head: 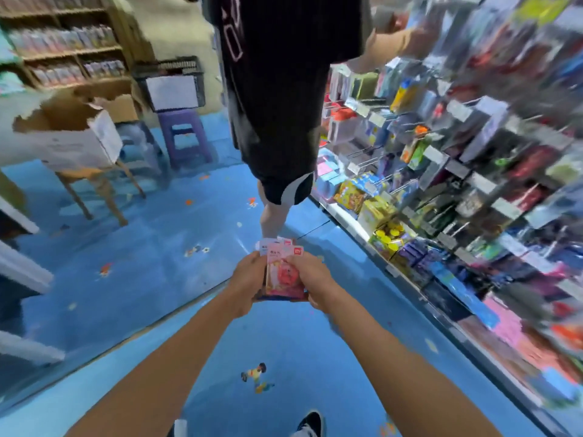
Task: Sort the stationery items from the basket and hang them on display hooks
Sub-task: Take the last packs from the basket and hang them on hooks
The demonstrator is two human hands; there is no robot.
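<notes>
We hold a stack of pink card packets (pixel 281 280) betw. both hands, over the blue floor (pixel 142 263). L hand (pixel 249 279) grips the stack's left edge; R hand (pixel 312 274) pinches its right edge. Display rack (pixel 441 159) w/ hooks runs along our right, blurred. Another person (pixel 277 89) stands ahead beside it. Dark basket (pixel 170 83) sits on a purple stool (pixel 184 137).

A shop: packaged goods on display hooks (pixel 454 171), stocked wooden shelves (pixel 66 52), cardboard box (pixel 72 134).
</notes>
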